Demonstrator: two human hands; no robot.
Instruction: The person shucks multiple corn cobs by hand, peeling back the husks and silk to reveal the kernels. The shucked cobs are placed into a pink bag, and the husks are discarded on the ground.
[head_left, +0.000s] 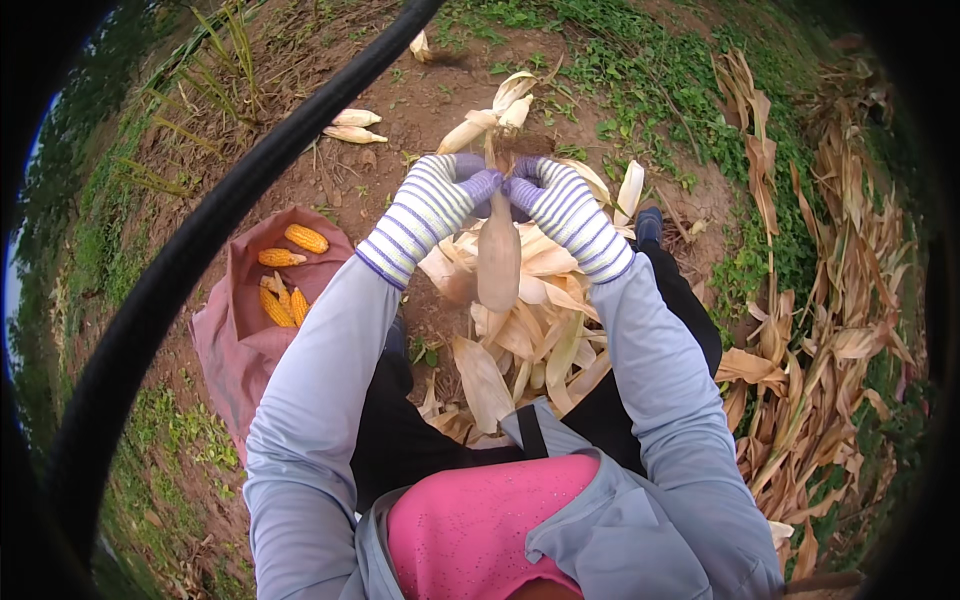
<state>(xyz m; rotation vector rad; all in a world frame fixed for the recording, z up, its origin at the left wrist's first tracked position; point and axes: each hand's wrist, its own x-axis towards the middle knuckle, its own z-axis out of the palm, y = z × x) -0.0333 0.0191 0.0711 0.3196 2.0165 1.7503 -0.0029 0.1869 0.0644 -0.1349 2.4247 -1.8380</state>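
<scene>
Both hands, in striped purple and white knit gloves, meet at the upper middle of the view. Between them hangs a corn ear in its dry husk (499, 255), its silk end up and its body pointing down towards me. My left hand (450, 187) pinches the husk's upper part from the left, and my right hand (546, 187) pinches it from the right near the brown silk. Some fingertips are hidden behind the husk. Loose pale husks (532, 300) are heaped below the ear, between my legs.
To the left, a reddish cloth sack (225, 330) holds several yellow corn cobs (306, 238). Unpeeled ears (465, 133) lie on the soil beyond my hands, with two more (354, 126) further left. Dry corn stalks (810, 375) line the right side. A black cable (247, 187) crosses the left of the view.
</scene>
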